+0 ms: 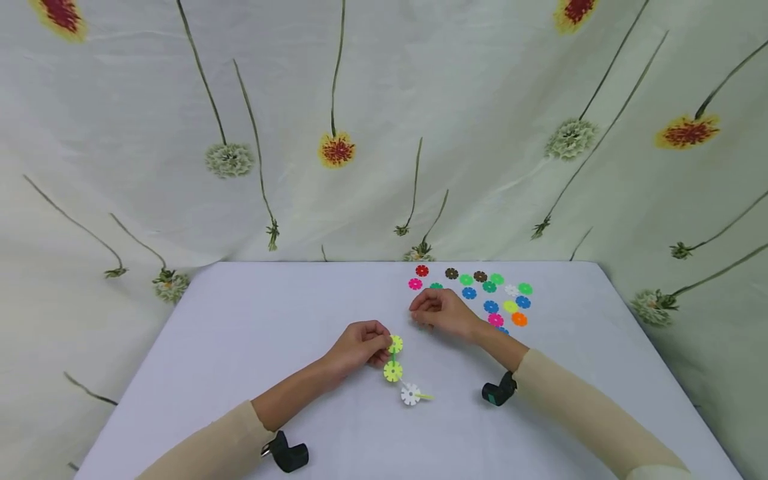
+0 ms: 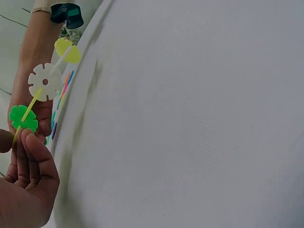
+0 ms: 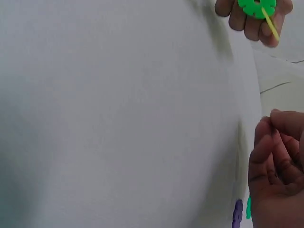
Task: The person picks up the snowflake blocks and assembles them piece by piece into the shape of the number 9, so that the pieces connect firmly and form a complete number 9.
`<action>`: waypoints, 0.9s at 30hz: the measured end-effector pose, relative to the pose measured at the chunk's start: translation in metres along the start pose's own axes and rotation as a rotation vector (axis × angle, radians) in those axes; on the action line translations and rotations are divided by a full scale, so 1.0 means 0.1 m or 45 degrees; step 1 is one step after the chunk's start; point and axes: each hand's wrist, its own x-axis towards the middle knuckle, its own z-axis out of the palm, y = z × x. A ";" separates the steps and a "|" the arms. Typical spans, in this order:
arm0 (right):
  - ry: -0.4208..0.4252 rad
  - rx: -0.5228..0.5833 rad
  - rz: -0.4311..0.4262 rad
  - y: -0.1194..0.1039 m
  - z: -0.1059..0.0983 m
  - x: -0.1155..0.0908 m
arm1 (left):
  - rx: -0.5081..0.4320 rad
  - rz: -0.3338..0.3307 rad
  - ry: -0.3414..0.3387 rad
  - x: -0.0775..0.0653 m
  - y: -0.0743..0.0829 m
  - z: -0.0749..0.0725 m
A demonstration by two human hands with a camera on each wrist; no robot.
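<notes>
My left hand pinches the end of a chain of slotted, flower-shaped plastic discs between thumb and fingers. Below the fingers hang a yellow disc and a white disc, joined through edge-on pieces. A green disc shows face-on in the left wrist view, just past the fingertips. My right hand hovers at the near left side of the loose discs, thumb and index fingertips close together, other fingers loosely bent. Nothing shows between them in the right wrist view.
Loose slotted discs lie scattered at the back right of the white table, among them a red disc, an orange disc and a brown disc. A flower-print cloth hangs behind the table's far edge.
</notes>
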 end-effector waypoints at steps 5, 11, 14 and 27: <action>0.224 -0.375 -0.066 0.05 -0.12 0.17 | -0.004 -0.013 -0.007 -0.03 -0.02 -0.01; 0.269 -0.637 -0.087 0.13 -0.15 0.39 | -0.009 -0.035 -0.007 -0.08 -0.05 0.00; 0.274 -0.682 -0.047 0.15 -0.12 0.50 | -0.015 -0.038 -0.001 -0.09 -0.06 -0.01; 0.317 -0.589 0.207 0.10 -0.08 0.73 | -0.030 -0.034 -0.018 -0.12 -0.05 -0.05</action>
